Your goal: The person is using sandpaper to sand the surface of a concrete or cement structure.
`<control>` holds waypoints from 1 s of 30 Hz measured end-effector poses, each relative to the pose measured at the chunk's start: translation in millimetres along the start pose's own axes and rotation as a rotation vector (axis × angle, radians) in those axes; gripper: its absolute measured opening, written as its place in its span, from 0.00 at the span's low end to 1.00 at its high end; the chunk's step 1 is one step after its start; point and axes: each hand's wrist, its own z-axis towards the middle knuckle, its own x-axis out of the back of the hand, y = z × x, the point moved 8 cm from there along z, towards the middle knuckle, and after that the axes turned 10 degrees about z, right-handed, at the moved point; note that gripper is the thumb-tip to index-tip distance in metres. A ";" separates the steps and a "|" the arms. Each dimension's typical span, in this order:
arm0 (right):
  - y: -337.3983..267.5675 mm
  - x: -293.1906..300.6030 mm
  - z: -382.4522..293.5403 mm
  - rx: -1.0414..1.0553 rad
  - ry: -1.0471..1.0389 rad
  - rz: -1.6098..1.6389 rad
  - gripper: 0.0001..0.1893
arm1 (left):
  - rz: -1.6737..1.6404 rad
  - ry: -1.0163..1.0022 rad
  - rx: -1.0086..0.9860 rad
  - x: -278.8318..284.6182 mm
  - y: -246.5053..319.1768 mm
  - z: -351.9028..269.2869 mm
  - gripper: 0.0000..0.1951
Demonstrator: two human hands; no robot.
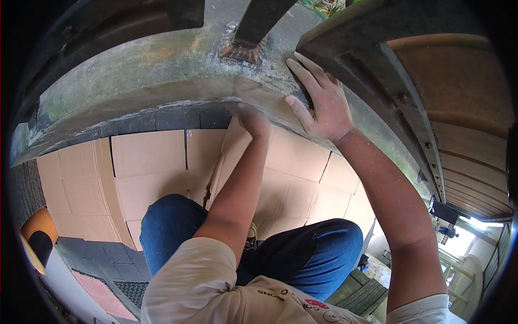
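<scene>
My right hand [323,101] lies with spread fingers on the top of a weathered concrete ledge [162,60], its fingertips beside a dark metal gate panel [348,44]. Lower and to the left, my left hand [251,119] is blurred and reaches to the ledge's lower edge, over the cardboard; its fingers are hard to make out, and whether it holds anything cannot be told. Flattened cardboard sheets [149,154] cover the dark floor tiles [174,117] below the ledge. My bent knees in blue jeans are above the cardboard.
A rusty-footed metal post [247,44] stands on the ledge. A pink mat [101,291] and a black perforated mat [131,291] lie at lower left, near an orange and black object [40,231]. At lower right are dark stacked slabs [360,293].
</scene>
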 end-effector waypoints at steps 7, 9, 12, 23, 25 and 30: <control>24.2 20.1 -23.8 -0.057 -0.025 -0.056 0.32 | 0.335 -0.607 -0.080 -24.6 64.7 -111.1 0.36; 27.7 19.9 -25.8 -0.103 -0.053 -0.064 0.32 | -0.272 -0.285 0.259 -17.1 67.5 -81.9 0.37; 27.0 20.6 -25.6 -0.045 -0.006 -0.074 0.33 | -0.485 -0.118 0.085 -3.2 62.9 -25.2 0.39; 26.0 21.4 -24.4 -0.053 -0.017 -0.047 0.33 | -0.576 -0.478 0.117 -11.8 111.7 -125.2 0.43; 26.9 24.4 -24.9 -0.076 -0.034 -0.041 0.33 | -0.603 -0.380 0.222 -5.6 140.2 -97.9 0.44; 28.5 21.5 -26.4 -0.065 -0.043 -0.028 0.32 | -0.229 -0.301 -0.155 36.9 223.4 -117.7 0.47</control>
